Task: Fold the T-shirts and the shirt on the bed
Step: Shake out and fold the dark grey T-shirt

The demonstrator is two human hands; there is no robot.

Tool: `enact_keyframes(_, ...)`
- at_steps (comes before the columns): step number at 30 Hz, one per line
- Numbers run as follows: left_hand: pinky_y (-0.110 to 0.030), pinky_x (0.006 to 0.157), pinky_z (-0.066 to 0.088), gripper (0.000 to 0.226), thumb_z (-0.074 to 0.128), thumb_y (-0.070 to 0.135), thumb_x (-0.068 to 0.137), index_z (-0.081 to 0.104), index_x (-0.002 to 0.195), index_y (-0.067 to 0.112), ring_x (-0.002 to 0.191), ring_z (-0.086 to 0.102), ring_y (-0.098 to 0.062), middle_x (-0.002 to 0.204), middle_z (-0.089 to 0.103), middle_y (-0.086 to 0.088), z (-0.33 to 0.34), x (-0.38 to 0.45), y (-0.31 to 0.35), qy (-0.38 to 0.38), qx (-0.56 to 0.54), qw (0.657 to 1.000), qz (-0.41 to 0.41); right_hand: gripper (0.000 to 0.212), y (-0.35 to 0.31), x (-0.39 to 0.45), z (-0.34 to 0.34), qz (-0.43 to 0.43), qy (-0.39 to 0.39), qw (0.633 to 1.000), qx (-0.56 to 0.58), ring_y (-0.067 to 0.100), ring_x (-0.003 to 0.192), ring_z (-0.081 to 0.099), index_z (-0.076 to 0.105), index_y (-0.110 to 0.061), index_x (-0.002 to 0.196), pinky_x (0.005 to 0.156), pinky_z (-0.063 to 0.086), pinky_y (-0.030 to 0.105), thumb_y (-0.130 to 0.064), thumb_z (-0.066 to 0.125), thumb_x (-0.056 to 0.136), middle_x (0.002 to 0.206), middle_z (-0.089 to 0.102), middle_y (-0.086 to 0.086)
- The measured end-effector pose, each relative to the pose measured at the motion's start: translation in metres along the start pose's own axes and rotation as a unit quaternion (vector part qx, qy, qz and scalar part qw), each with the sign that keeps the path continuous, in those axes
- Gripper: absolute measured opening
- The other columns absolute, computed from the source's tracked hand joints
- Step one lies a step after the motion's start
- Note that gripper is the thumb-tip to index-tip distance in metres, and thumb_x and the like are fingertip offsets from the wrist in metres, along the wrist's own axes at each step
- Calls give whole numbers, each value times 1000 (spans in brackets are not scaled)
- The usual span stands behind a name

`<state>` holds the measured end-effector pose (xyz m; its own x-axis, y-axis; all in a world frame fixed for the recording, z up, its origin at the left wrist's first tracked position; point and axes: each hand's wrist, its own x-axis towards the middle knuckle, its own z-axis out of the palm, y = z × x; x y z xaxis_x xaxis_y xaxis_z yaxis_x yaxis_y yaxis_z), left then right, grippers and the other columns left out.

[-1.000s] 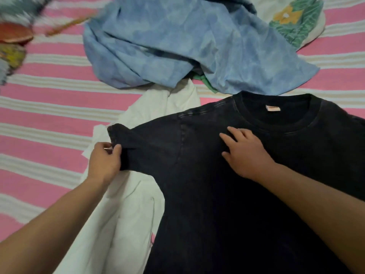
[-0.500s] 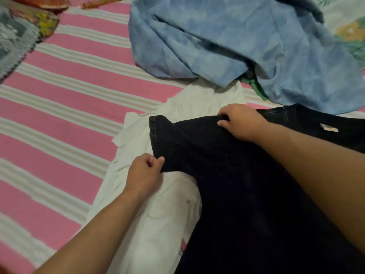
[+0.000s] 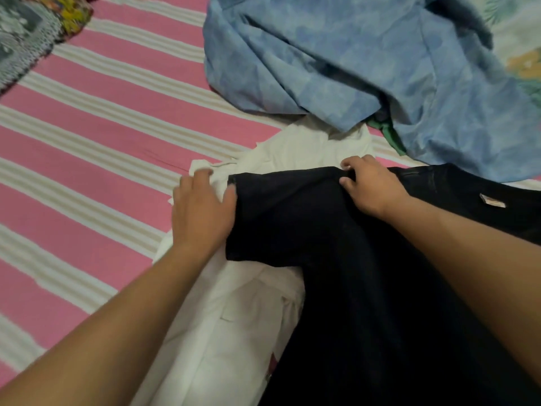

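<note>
A black T-shirt (image 3: 351,273) lies spread on the bed, its left sleeve stretched out flat over a white garment (image 3: 248,317). My left hand (image 3: 202,212) rests flat on the white garment just left of the sleeve hem, with the thumb touching that hem. My right hand (image 3: 371,186) pinches the top edge of the sleeve near the shoulder between curled fingers and thumb. A crumpled blue shirt (image 3: 351,60) sits behind them, with a bit of green cloth (image 3: 386,133) poking out beneath it.
The bed sheet (image 3: 87,142) is pink with white and beige stripes and shows bare on the left. A patterned cloth (image 3: 29,33) lies at the top left corner. A floral pillow (image 3: 521,54) sits at the top right, behind the blue shirt.
My left hand has let go of the sleeve hem and flattened beside it. My right hand moved from the chest to the sleeve's top edge. The sleeve now lies stretched out flat.
</note>
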<state>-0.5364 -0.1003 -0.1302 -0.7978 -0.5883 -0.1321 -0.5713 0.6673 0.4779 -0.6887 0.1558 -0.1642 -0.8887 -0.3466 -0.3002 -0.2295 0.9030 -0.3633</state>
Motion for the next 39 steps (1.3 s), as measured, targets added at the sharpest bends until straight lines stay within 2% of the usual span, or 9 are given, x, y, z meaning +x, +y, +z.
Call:
enact_keyframes(2, -47, 111, 33, 55, 54, 52, 96, 48, 143, 24, 136, 34, -34, 145, 40, -12, 7, 37, 13, -76, 14, 997, 0, 50, 7, -3, -4, -12, -22, 1000, -4, 33, 129, 49, 40, -23, 149, 103, 39, 43, -32, 53, 101, 144, 46, 9)
enact_keyframes(5, -47, 109, 38, 30, 62, 45, 95, 64, 113, 21, 131, 38, -37, 138, 45, -14, 13, 74, 8, -173, 119, 977, 36, 70, 11, -7, -6, -19, -45, 999, 21, 30, 144, 35, 21, -23, 159, 116, 33, 45, -29, 57, 100, 159, 30, 9)
enact_keyframes(11, -51, 103, 43, 34, 56, 31, 99, 53, 129, 14, 124, 47, -39, 136, 46, -17, 6, 59, 16, -1, 56, 997, 45, 88, 9, -46, 0, -2, -42, 989, 143, 23, 154, 16, 9, -28, 162, 123, 23, 42, -30, 66, 95, 169, 7, 2)
enact_keyframes(13, -49, 109, 38, 46, 58, 35, 98, 45, 139, 17, 130, 40, -34, 141, 39, -15, 13, 17, 23, 15, 34, 998, 42, 84, 12, -87, 4, -1, -39, 987, 153, 19, 154, 13, 10, -32, 161, 122, 23, 39, -29, 64, 97, 169, 2, -5)
enact_keyframes(16, -39, 92, 44, 17, 57, 28, 98, 57, 111, 16, 103, 51, -22, 113, 55, -5, 19, -79, 16, 20, -41, 994, 102, 74, 32, -172, 18, 7, 4, 994, 111, 18, 153, 13, 18, -31, 160, 121, 26, 38, -23, 59, 99, 168, 7, -7)
enact_keyframes(19, -32, 72, 43, 10, 57, 28, 99, 58, 91, 23, 77, 55, -7, 87, 60, 8, 26, -198, -15, -114, -45, 987, 101, 63, 68, -273, 35, 62, 50, 993, 82, 21, 151, 19, 32, -20, 156, 122, 28, 41, -17, 58, 99, 163, 22, 2)
enact_keyframes(24, -44, 85, 51, 23, 68, 26, 95, 60, 107, 10, 95, 60, -30, 102, 59, -11, 37, -342, -84, -186, 63, 979, 44, 53, 135, -442, 54, 210, 90, 973, 43, 30, 142, 32, 48, -8, 144, 117, 35, 48, -11, 62, 94, 152, 37, 13)
enact_keyframes(30, -52, 83, 50, 22, 57, 28, 100, 58, 105, 7, 98, 57, -41, 107, 56, -19, 20, -371, -105, -158, 148, 975, -53, 48, 193, -585, 82, 460, 105, 877, 91, 49, 125, 41, 48, 5, 137, 110, 35, 58, -7, 63, 93, 132, 47, 33)
enact_keyframes(39, -50, 83, 58, 24, 60, 38, 98, 64, 101, 14, 89, 63, -26, 100, 64, -7, 19, -387, -131, -183, 157, 966, -89, 41, 175, -654, 114, 624, 99, 737, 240, 46, 109, 58, 49, 1, 129, 94, 50, 53, -28, 58, 101, 119, 60, 24)
